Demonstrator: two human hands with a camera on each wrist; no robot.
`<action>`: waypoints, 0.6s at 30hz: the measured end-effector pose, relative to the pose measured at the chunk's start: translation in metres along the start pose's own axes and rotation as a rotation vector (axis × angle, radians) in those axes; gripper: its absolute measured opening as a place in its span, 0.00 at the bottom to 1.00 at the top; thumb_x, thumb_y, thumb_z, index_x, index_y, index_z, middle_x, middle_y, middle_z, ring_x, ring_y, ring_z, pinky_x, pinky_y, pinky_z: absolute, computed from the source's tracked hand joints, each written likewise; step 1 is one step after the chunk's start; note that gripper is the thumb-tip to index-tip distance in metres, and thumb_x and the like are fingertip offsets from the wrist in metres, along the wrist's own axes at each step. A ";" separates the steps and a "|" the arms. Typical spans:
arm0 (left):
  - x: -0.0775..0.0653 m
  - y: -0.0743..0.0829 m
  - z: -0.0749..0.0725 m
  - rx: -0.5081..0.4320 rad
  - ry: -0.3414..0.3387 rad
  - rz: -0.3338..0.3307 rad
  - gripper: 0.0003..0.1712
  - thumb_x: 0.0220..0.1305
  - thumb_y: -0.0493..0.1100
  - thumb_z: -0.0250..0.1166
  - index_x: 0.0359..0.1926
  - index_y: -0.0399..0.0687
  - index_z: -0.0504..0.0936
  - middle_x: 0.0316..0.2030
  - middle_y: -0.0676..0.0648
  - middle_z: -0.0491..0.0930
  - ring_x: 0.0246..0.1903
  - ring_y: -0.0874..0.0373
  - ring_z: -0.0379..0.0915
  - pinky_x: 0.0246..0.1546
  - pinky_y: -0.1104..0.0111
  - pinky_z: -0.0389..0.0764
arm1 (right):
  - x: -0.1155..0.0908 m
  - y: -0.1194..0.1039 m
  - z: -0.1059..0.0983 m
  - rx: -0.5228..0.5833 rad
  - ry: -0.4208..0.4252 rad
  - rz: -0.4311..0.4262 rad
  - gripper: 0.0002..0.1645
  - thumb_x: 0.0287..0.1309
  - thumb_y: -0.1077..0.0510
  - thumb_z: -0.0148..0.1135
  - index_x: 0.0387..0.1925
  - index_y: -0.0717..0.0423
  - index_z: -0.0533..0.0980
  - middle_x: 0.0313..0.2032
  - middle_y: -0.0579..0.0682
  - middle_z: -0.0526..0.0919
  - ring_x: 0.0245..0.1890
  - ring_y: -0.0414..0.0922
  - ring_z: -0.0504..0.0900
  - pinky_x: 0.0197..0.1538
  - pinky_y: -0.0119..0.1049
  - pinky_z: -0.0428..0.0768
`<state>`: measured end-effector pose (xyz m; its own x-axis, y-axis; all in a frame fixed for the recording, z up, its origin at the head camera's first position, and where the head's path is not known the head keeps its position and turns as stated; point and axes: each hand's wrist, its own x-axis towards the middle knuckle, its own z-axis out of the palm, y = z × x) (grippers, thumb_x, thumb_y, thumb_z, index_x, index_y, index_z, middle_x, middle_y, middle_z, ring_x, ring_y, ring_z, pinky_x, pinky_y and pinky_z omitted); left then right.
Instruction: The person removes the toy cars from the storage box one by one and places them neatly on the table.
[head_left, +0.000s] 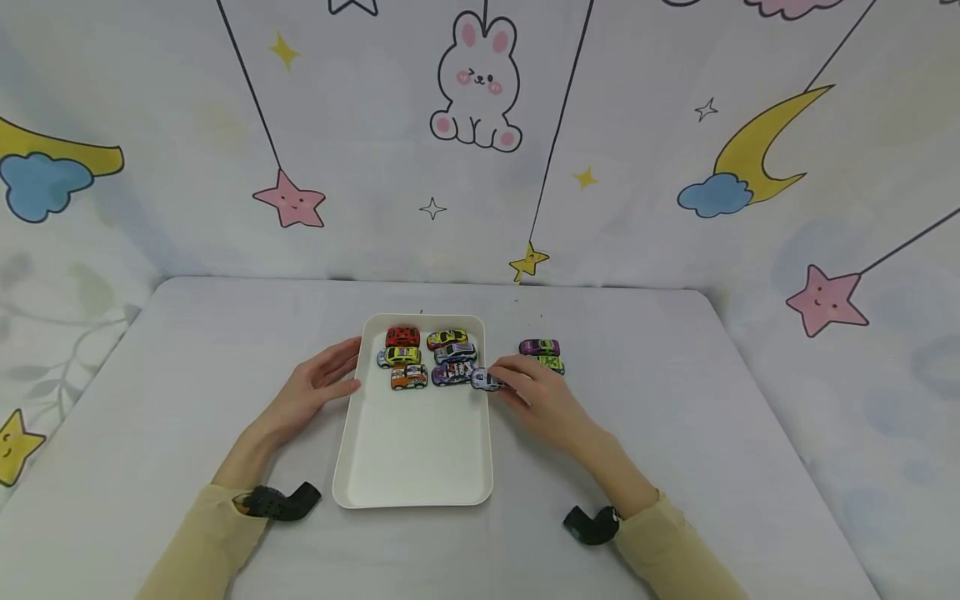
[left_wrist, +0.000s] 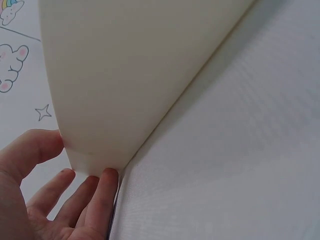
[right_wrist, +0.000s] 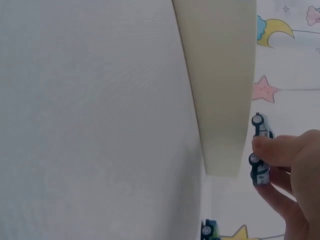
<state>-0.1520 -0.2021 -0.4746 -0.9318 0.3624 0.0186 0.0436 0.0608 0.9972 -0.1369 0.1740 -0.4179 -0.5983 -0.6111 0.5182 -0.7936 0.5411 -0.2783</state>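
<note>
A white rectangular tray [head_left: 416, 454] lies on the table, with several small toy cars grouped at its far end. My right hand [head_left: 546, 400] pinches a white-and-blue toy car [head_left: 485, 380] between thumb and fingers over the tray's right rim. In the right wrist view this toy car [right_wrist: 260, 150] is held above the tray's side wall [right_wrist: 225, 100]. With fingers extended, my left hand [head_left: 311, 387] touches the tray's left side near the far corner. Its fingertips [left_wrist: 107, 175] rest against the outer wall [left_wrist: 115, 85] in the left wrist view.
In the tray, a red car [head_left: 402, 336], a yellow car [head_left: 402, 356] and an orange car [head_left: 408, 377] form a left column. Beside them stands a purple car [head_left: 452, 373]. Right of the tray, another purple car [head_left: 539, 347] and a partly hidden green car [head_left: 553, 364] lie on the table.
</note>
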 end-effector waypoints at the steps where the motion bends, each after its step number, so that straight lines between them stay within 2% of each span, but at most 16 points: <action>1: 0.000 0.000 0.000 -0.001 0.001 -0.001 0.38 0.62 0.38 0.63 0.70 0.52 0.58 0.70 0.46 0.57 0.68 0.49 0.53 0.61 0.76 0.65 | -0.001 0.002 -0.001 -0.003 0.000 0.006 0.19 0.50 0.66 0.68 0.47 0.59 0.79 0.46 0.51 0.79 0.47 0.44 0.78 0.50 0.34 0.80; 11: 0.000 0.000 0.000 -0.003 0.005 -0.007 0.38 0.62 0.37 0.63 0.71 0.51 0.57 0.70 0.46 0.57 0.68 0.49 0.53 0.59 0.78 0.66 | -0.013 0.017 -0.007 -0.006 0.021 0.044 0.21 0.46 0.68 0.71 0.46 0.60 0.80 0.46 0.52 0.80 0.49 0.47 0.78 0.53 0.40 0.79; 18: 0.000 0.000 0.000 0.008 0.001 -0.012 0.38 0.62 0.38 0.63 0.71 0.53 0.57 0.70 0.46 0.57 0.68 0.50 0.53 0.59 0.78 0.66 | -0.021 0.024 -0.010 -0.004 0.006 0.073 0.22 0.45 0.69 0.71 0.46 0.60 0.80 0.47 0.53 0.79 0.49 0.48 0.78 0.53 0.41 0.79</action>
<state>-0.1518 -0.2024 -0.4747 -0.9326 0.3609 0.0065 0.0350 0.0724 0.9968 -0.1425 0.2056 -0.4278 -0.6540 -0.5662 0.5018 -0.7473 0.5867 -0.3120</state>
